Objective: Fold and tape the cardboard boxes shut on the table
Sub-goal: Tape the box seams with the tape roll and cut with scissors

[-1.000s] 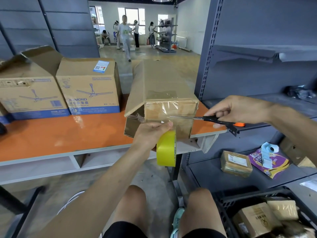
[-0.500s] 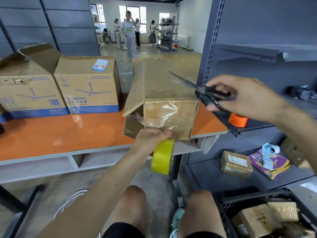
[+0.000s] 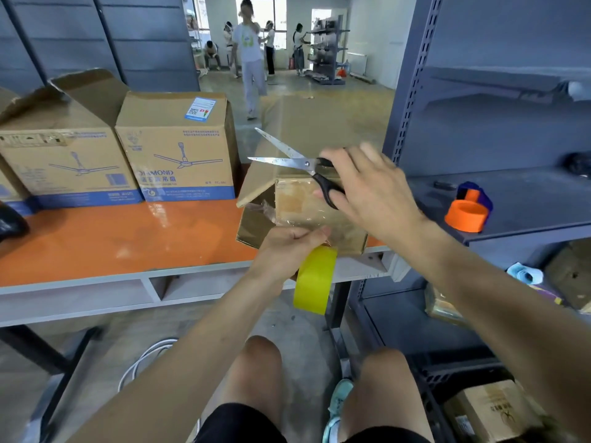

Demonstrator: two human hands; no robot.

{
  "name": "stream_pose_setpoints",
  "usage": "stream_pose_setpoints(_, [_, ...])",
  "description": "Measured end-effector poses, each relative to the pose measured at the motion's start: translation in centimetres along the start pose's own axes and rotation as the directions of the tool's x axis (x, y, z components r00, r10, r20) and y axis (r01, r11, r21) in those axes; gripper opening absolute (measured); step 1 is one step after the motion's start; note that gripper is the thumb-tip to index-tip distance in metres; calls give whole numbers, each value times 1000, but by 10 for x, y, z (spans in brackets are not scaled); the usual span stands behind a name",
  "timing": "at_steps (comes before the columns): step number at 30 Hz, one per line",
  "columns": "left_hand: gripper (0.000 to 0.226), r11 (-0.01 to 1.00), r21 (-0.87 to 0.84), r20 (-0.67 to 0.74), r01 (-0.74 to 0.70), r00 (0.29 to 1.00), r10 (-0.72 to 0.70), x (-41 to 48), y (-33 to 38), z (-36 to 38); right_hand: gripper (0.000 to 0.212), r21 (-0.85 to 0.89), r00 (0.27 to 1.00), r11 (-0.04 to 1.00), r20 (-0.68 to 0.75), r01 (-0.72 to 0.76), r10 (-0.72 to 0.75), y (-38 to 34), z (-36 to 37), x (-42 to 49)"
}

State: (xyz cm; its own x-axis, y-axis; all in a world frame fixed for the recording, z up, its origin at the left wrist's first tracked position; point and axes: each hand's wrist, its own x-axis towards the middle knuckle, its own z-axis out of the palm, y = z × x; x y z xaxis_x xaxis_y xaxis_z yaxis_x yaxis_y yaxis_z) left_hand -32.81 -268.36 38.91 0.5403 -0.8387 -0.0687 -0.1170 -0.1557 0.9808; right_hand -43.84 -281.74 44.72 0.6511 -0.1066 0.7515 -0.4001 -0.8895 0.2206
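The left hand [image 3: 287, 251] grips a yellow tape roll [image 3: 315, 279] at the near edge of the orange table [image 3: 128, 238]. The right hand [image 3: 374, 190] holds scissors [image 3: 287, 161], blades apart, in front of the cardboard box [image 3: 300, 206] at the table's right end. A ceiling-fan box [image 3: 179, 148] stands farther left.

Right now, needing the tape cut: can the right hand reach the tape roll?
Probably yes: the right hand, holding open scissors, hangs close above the tape roll; the way looks free.

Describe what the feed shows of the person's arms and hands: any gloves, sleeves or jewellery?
The left arm and right arm are bare to the frame edge, no sleeves showing. The left hand and right hand wear no gloves; no watch, band or ring shows. Below are black shorts and a teal shoe.
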Motion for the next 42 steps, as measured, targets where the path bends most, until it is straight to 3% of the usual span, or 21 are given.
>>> stream_pose_setpoints(6, [39,1000,-11,-9,-26,1000,26,-6,0,-7,58,-10,997,997,29,-76,76,-14,11,-12])
stream_pose_setpoints(9, [22,998,-41,22,-52,998,53,-15,2,-10,63,261,968,932,89,-250,235,-10,-6,-6])
stream_pose_setpoints(11, [18,995,-58,60,-82,995,86,-20,4,-12,63,426,901,803,74,-417,428,8,-21,-7])
stream_pose_setpoints(13, [16,992,-55,84,-113,990,117,-21,6,-12,60,417,772,675,114,-609,626,36,-31,-16])
stream_pose_setpoints(15, [15,990,-57,106,-132,985,138,-23,8,-8,61,376,606,498,268,-781,749,59,-38,-26])
stream_pose_setpoints(17, [16,985,-74,133,-157,977,166,-24,10,0,64,450,492,302,400,-840,773,75,-38,-31])
stream_pose_setpoints(19, [15,977,-76,128,-201,969,209,-22,10,7,55,534,469,188,458,-824,755,82,-34,-29])
stream_pose_setpoints(24, [20,959,-43,37,-279,959,280,-11,15,16,28,732,581,-44,574,-679,578,85,-24,-26])
stream_pose_setpoints(25, [20,958,-48,33,-283,958,285,-8,17,16,25,734,580,-37,566,-678,586,86,-22,-27])
stream_pose_setpoints(26, [19,957,-53,38,-284,958,286,-7,18,15,22,671,556,59,558,-739,616,91,-16,-29])
stream_pose_setpoints(28, [17,960,-48,47,-276,959,278,-6,18,14,18,301,468,358,582,-884,666,95,-6,-34])
stream_pose_setpoints(30, [15,966,-30,38,-257,965,258,-6,17,16,32,-106,376,570,652,-814,658,93,10,-41])
stream_pose_setpoints(31, [14,968,-24,33,-248,968,249,-6,15,18,37,-160,398,632,655,-758,642,81,8,-39])
stream_pose_setpoints(32, [13,970,-21,32,-242,970,242,-7,14,19,27,-148,482,686,608,-713,632,70,9,-33])
stream_pose_setpoints(33, [13,972,-17,33,-233,972,234,-7,13,20,3,-73,586,734,551,-675,594,62,11,-27])
stream_pose_setpoints(34, [12,974,-12,30,-226,974,226,-8,14,22,28,-13,658,745,460,-667,596,59,18,-24])
stream_pose_setpoints(35, [13,975,-3,24,-220,975,220,-9,15,23,36,-4,676,769,473,-640,565,56,17,-25])
stream_pose_setpoints(37, [14,973,24,1,-228,974,228,-9,18,26,17,-275,546,802,614,-530,571,55,22,-32])
stream_pose_setpoints(38, [15,970,34,-14,-242,970,243,-8,20,27,24,-357,477,793,651,-493,590,62,29,-38])
stream_pose_setpoints(40, [17,961,23,-38,-276,960,277,-8,25,28,28,-342,459,811,690,-474,559,64,25,-46])
stream_pose_setpoints(42, [20,954,-23,-43,-299,954,298,-8,29,30,31,-272,518,788,629,-552,580,59,7,-47])
